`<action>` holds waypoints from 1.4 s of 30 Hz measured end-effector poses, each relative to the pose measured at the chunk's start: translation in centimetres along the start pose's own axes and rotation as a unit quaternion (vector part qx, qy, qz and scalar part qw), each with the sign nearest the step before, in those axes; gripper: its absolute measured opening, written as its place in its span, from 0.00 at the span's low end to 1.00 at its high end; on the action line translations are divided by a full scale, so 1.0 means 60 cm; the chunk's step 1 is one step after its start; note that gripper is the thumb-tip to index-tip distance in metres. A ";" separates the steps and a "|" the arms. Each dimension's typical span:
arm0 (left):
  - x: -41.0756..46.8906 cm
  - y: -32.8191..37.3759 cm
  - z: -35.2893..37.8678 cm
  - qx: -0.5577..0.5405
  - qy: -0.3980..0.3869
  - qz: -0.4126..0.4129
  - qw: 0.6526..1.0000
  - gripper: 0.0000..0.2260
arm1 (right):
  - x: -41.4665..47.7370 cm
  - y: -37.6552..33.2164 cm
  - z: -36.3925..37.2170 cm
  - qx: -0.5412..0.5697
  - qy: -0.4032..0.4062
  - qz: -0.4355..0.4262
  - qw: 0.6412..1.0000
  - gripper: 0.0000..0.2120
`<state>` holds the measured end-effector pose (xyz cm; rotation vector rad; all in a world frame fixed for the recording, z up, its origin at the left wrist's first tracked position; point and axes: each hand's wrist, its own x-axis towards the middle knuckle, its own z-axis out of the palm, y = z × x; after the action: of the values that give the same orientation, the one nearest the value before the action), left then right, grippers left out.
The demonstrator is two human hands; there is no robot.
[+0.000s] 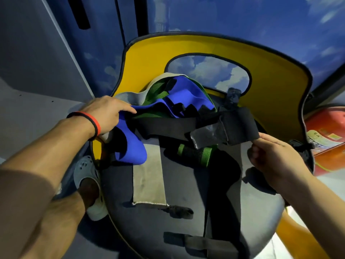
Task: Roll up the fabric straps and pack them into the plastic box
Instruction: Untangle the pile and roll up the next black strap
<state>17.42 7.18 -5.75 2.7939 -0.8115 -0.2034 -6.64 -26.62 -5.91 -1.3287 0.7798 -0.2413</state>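
Head view. A chair [270,81] with a yellow back and grey seat carries a heap of fabric straps [186,101]. The left hand [110,113] lies at 9 o'clock of the heap, fingers fairly straight, resting on the blue strap [130,150]. The right hand [276,159] sits at 3 o'clock, fingers curled, pinching the end of the black strap [168,126], which runs across the heap toward the left hand. The green strap [206,153] lies beneath it. The beige strap [149,180] trails toward 6 o'clock on the seat.
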 end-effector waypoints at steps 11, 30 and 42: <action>-0.011 0.126 0.010 0.021 0.042 0.144 0.988 0.09 | -0.021 -0.019 -0.021 0.061 0.074 0.107 0.990 0.06; -0.035 0.275 0.101 -0.160 -0.054 0.093 0.981 0.21 | -0.050 0.007 0.018 -0.528 0.004 -0.392 0.754 0.17; -0.055 0.275 0.072 0.086 0.075 0.186 0.976 0.28 | -0.024 0.021 0.059 -0.610 -0.008 -0.371 0.700 0.11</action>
<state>5.43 -5.34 -5.52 2.6996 -1.3443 0.1461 -5.79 -22.72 -6.42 -2.9202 0.2488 -0.3574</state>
